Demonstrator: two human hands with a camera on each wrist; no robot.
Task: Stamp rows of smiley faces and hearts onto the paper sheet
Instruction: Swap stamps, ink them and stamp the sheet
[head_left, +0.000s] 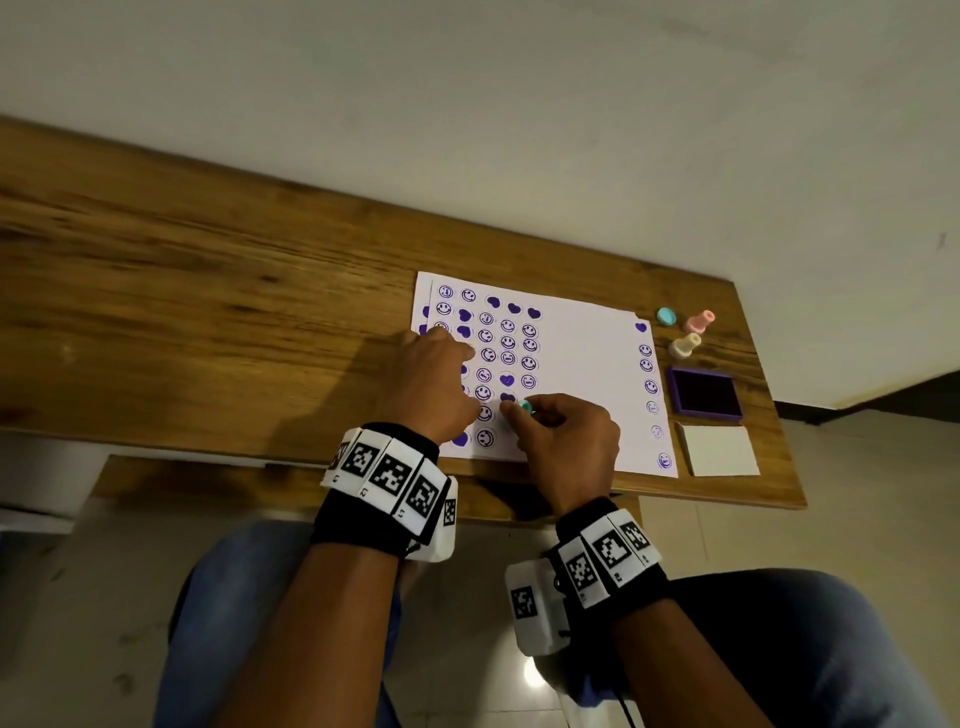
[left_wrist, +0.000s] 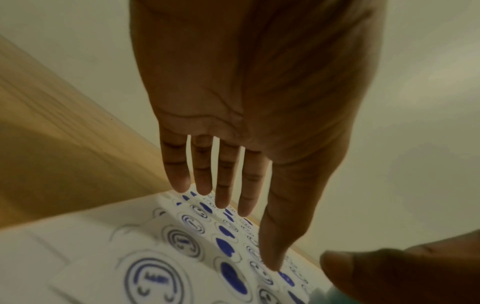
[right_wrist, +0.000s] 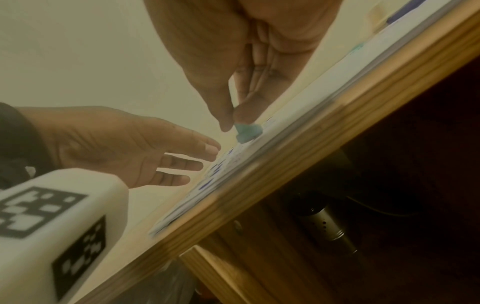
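Our right hand (head_left: 566, 441) keeps a narrow grip on the teal stamp (head_left: 525, 406), low on the paper (head_left: 587, 364). Our left hand (head_left: 434, 382), fingers flat, presses the sheet at nine o'clock of it.

Dim, warm room light is falling on the tabletop (head_left: 208, 270), and the left hand (head_left: 431, 384) is casting a soft shadow leftward across the wood. The head view is bending straight edges toward its borders. Both wrist views are looking hazy and yellowish: the stamped paper (left_wrist: 109, 257) is smearing with motion blur, and the tabletop's front edge (right_wrist: 298, 164) is blurring too, with deep darkness lying beneath it.
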